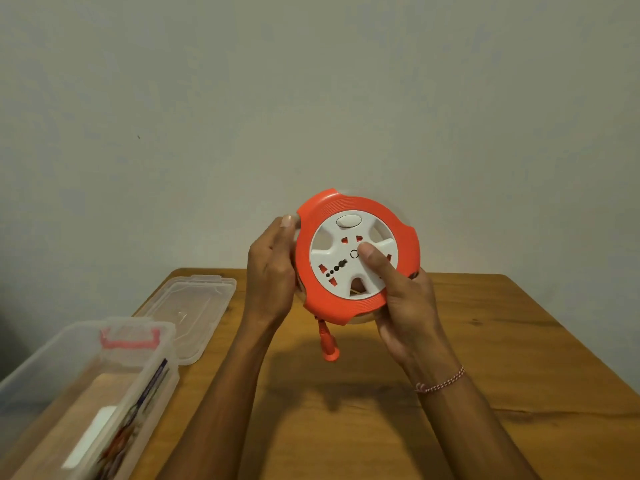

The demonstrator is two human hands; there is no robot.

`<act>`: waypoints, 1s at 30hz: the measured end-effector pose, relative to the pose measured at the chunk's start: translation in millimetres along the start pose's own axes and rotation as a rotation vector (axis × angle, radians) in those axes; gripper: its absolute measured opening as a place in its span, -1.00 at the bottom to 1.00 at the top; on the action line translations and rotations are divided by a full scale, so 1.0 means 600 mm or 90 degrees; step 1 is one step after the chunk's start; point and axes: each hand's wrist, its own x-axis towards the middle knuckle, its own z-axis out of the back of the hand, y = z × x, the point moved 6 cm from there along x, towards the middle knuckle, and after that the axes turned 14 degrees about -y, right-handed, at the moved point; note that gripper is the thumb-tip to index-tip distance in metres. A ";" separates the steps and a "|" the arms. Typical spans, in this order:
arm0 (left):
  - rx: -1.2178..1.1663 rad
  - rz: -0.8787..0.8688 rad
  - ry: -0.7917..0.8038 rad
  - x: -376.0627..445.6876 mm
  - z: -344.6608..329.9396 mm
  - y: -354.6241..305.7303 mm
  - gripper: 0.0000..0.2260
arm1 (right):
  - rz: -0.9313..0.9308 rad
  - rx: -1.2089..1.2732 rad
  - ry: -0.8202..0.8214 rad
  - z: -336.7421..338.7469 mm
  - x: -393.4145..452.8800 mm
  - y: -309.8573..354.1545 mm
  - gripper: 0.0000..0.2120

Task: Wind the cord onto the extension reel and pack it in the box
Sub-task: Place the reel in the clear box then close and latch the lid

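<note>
Reel [358, 258] gripped between both hands, above table [485, 341].

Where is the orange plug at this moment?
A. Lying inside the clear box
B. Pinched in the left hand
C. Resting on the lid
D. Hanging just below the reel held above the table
D: the orange plug dangles under the reel, which both hands hold up.

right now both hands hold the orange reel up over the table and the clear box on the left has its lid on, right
Not quite. The head view shows the box open, its lid lying on the table behind it. Both the left hand and right hand do hold the reel up.
</note>
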 end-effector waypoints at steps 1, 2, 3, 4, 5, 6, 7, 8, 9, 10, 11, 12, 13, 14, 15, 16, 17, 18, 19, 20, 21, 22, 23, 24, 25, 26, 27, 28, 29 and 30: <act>0.022 -0.004 -0.001 0.001 0.016 -0.005 -0.62 | -0.008 0.008 -0.001 -0.007 -0.007 -0.002 -0.59; 0.048 -0.006 -0.006 0.001 0.033 -0.009 -0.59 | -0.016 0.013 0.000 -0.014 -0.015 -0.004 -0.61; 0.083 -0.005 -0.019 0.001 0.053 -0.010 -0.56 | -0.025 0.019 0.005 -0.022 -0.023 -0.006 -0.62; 0.127 0.000 -0.039 0.001 0.075 -0.010 -0.54 | -0.033 0.025 0.012 -0.030 -0.030 -0.007 -0.63; 0.179 0.004 -0.062 0.000 0.098 -0.009 -0.55 | -0.039 0.030 0.016 -0.037 -0.038 -0.008 -0.63; 0.234 0.006 -0.082 -0.001 0.119 -0.008 -0.58 | -0.046 0.035 0.017 -0.044 -0.045 -0.008 -0.62; 0.290 0.004 -0.095 -0.003 0.137 -0.008 -0.63 | -0.052 0.040 0.018 -0.050 -0.051 -0.009 -0.62; 0.344 0.001 -0.103 -0.006 0.153 -0.008 -0.69 | -0.056 0.043 0.019 -0.056 -0.058 -0.010 -0.61; 0.400 -0.001 -0.106 -0.009 0.167 -0.007 -0.75 | -0.058 0.045 0.019 -0.062 -0.065 -0.011 -0.60; 0.457 -0.001 -0.106 -0.011 0.178 -0.006 -0.79 | -0.061 0.045 0.020 -0.068 -0.072 -0.013 -0.59; 0.515 -0.001 -0.100 -0.015 0.189 -0.004 -0.80 | -0.065 0.042 0.020 -0.072 -0.080 -0.016 -0.58; 0.573 -0.001 -0.090 -0.019 0.198 -0.003 -0.79 | -0.070 0.038 0.018 -0.076 -0.088 -0.019 -0.57; 0.629 0.003 -0.078 -0.024 0.207 -0.002 -0.77 | -0.075 0.030 0.015 -0.078 -0.096 -0.021 -0.55; 0.684 0.010 -0.065 -0.031 0.214 -0.001 -0.73 | -0.081 0.022 0.014 -0.080 -0.103 -0.024 -0.54; 0.749 0.017 -0.048 -0.040 0.221 0.001 -0.68 | -0.087 0.014 0.013 -0.082 -0.110 -0.027 -0.53; 0.826 0.025 -0.032 -0.049 0.229 0.003 -0.62 | -0.093 0.009 0.015 -0.083 -0.117 -0.030 -0.53; 0.904 0.036 -0.019 -0.059 0.238 0.005 -0.56 | -0.100 0.006 0.016 -0.084 -0.123 -0.033 -0.53; 0.970 0.056 -0.015 -0.069 0.250 0.007 -0.51 | -0.105 0.004 0.016 -0.085 -0.129 -0.035 -0.53; 1.016 0.084 -0.017 -0.080 0.263 0.009 -0.48 | -0.109 0.002 0.015 -0.086 -0.135 -0.038 -0.53; 1.043 0.114 -0.023 -0.090 0.276 0.010 -0.48 | -0.113 0.000 0.017 -0.087 -0.140 -0.040 -0.54; 1.053 0.138 -0.025 -0.099 0.288 0.012 -0.50 | -0.117 -0.001 0.018 -0.088 -0.145 -0.042 -0.55; 1.049 0.152 -0.019 -0.107 0.297 0.015 -0.56 | -0.120 -0.004 0.018 -0.090 -0.151 -0.044 -0.55; 1.034 0.155 -0.009 -0.114 0.303 0.017 -0.65 | -0.123 -0.008 0.017 -0.092 -0.155 -0.046 -0.56; 1.021 0.146 0.001 -0.119 0.306 0.017 -0.75 | -0.124 -0.013 0.018 -0.094 -0.160 -0.047 -0.56; 1.015 0.128 0.007 -0.123 0.308 0.016 -0.83 | -0.126 -0.016 0.020 -0.096 -0.164 -0.049 -0.56; 1.017 0.108 0.009 -0.126 0.308 0.013 -0.87 | -0.126 -0.018 0.023 -0.099 -0.168 -0.050 -0.56; 1.020 0.089 0.012 -0.129 0.308 0.009 -0.88 | -0.127 -0.020 0.026 -0.102 -0.171 -0.051 -0.56; 1.022 0.071 0.011 -0.132 0.306 0.005 -0.89 | -0.128 -0.023 0.028 -0.104 -0.173 -0.052 -0.56; 1.022 0.053 0.008 -0.134 0.304 0.002 -0.90 | -0.129 -0.025 0.029 -0.106 -0.176 -0.052 -0.56; 1.024 0.035 0.005 -0.137 0.301 -0.001 -0.90 | -0.129 -0.027 0.029 -0.107 -0.177 -0.052 -0.55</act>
